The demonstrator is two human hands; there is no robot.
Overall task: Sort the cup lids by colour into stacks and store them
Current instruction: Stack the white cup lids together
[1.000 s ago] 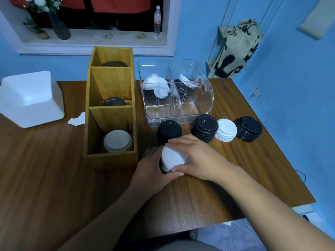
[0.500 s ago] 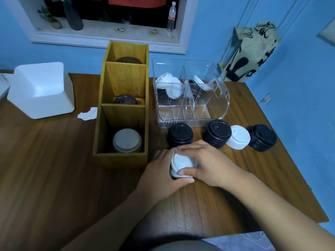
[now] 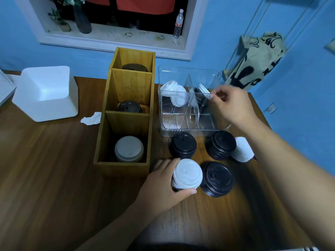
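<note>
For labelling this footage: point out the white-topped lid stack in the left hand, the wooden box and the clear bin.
white-topped lid stack (image 3: pixel 187 173): head view, face of the top lid.
wooden box (image 3: pixel 123 169): head view, near front wall.
clear bin (image 3: pixel 201 131): head view, ribbed base of front wall.

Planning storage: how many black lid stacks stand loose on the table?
3: left stack and right stack before the clear bin, near stack beside the white stack in the left hand. The right arm may hide another.
</note>
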